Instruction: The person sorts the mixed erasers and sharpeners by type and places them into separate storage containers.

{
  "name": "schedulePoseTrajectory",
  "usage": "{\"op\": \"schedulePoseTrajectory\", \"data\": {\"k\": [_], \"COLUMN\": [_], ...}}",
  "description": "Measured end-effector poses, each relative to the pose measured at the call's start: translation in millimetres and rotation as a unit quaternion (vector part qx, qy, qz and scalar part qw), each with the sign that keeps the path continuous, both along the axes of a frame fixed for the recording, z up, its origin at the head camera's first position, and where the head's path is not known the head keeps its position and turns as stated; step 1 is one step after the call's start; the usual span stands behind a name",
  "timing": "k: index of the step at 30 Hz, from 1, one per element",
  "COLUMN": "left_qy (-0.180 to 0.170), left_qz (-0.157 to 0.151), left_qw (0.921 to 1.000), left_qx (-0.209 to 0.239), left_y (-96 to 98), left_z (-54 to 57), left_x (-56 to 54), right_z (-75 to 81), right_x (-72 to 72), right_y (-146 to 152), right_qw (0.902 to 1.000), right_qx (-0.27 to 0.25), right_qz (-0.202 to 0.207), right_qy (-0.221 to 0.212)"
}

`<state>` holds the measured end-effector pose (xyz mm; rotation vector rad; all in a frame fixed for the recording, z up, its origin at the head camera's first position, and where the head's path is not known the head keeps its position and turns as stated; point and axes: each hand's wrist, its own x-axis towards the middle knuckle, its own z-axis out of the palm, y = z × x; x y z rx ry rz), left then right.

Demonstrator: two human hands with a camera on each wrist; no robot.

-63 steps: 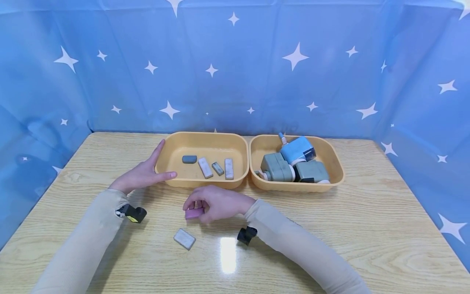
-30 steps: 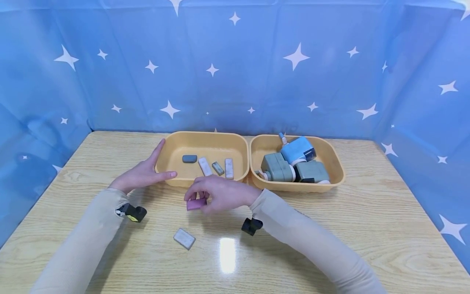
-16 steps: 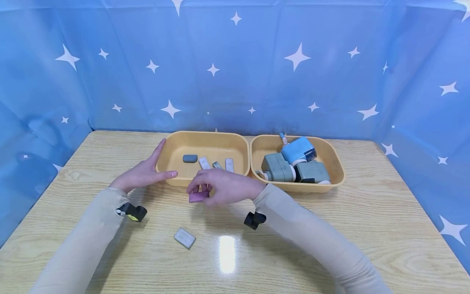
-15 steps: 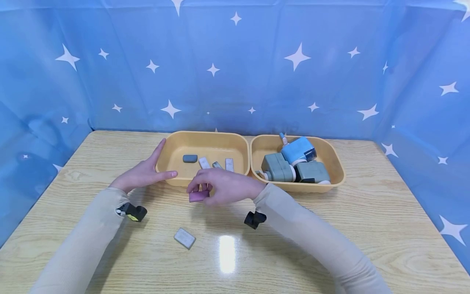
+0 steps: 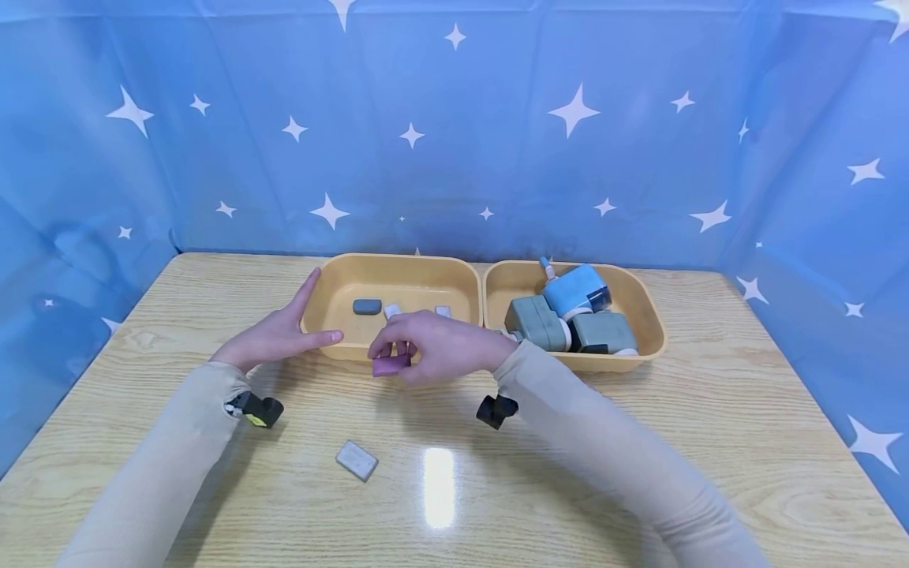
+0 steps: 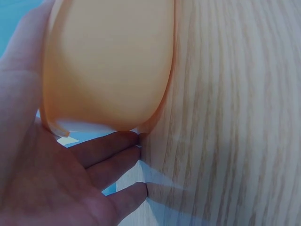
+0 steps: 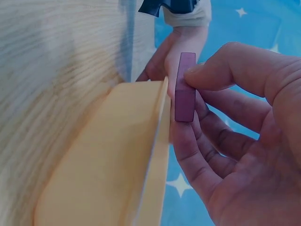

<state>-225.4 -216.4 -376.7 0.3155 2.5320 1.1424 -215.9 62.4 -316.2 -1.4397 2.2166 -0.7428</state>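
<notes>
In the head view my right hand (image 5: pixel 443 345) pinches a small purple block-shaped eraser (image 5: pixel 390 365) between thumb and fingers, above the front rim of the left tan bin (image 5: pixel 355 261). The right wrist view shows the eraser (image 7: pixel 185 103) held upright, apart from the bin wall (image 7: pixel 106 155). My left hand (image 5: pixel 273 339) rests against the bin's left end, thumb at the front rim and index finger stretched along the back corner. Inside this bin lie a dark grey eraser (image 5: pixel 367 307) and several pale ones, partly hidden by my right hand.
One whitish-grey eraser (image 5: pixel 357 461) lies on the wooden table (image 5: pixel 298 513) in front. Touching the left bin is a second tan bin (image 5: pixel 649 323) with a blue crank pencil sharpener (image 5: pixel 574 289) and two grey-green ones (image 5: pixel 537 322). A blue starry cloth (image 5: pixel 454 181) stands behind.
My right hand has lifted the purple eraser off the table and carried it away from me, slightly right, up to the bin's front rim. My left hand stays in place.
</notes>
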Motion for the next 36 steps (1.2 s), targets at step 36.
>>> {"op": "schedulePoseTrajectory", "data": {"k": [36], "left_qy": [0.029], "left_qz": [-0.046], "left_qw": [0.9943], "left_qx": [-0.092], "left_y": [0.9], "left_z": [8.2], "left_x": [-5.1], "right_z": [25.1], "right_x": [-63.3], "right_y": [11], "right_qw": [0.9931], "right_qx": [0.063], "right_qz": [-0.099], "right_qy": [0.004]}}
